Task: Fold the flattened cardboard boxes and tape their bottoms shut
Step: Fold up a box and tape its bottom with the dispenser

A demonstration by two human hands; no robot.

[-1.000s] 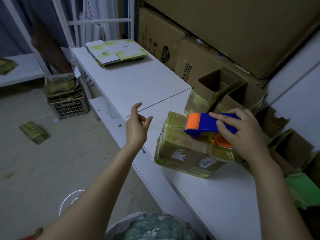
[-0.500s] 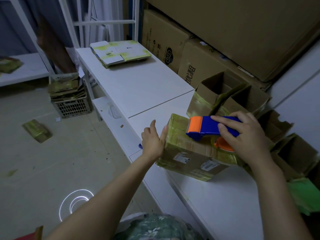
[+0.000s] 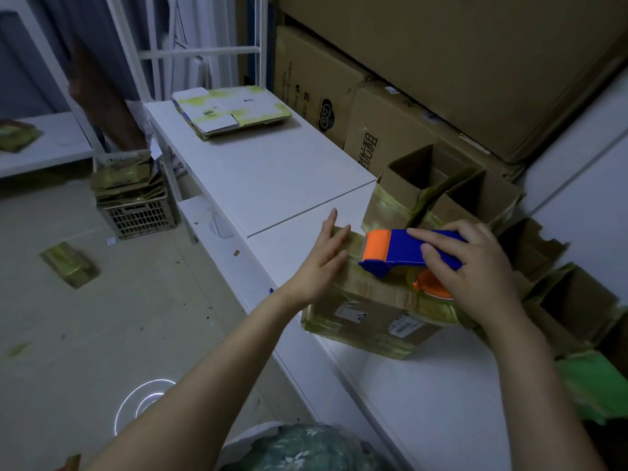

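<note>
Centre right of the frame: the folded box (image 3: 373,307) (yellowed tape along its edges) sat on the white table (image 3: 272,171). We laid our left hand (image 3: 323,263) flat on its left end, fingers straight. Our right hand (image 3: 475,273) gripped the blue-and-orange tape dispenser (image 3: 401,248) resting on the box top. Open boxes (image 3: 424,185) stood just behind, at right; flattened boxes (image 3: 231,110) lay at upper centre.

The person wears a dark green garment (image 3: 306,450) printed with small pale flowers, seen at the near edge, a paler fold along its left side. The left forearm (image 3: 210,365) and right forearm (image 3: 533,385) are bare up to the left hand (image 3: 321,266) and right hand (image 3: 475,273).
</note>
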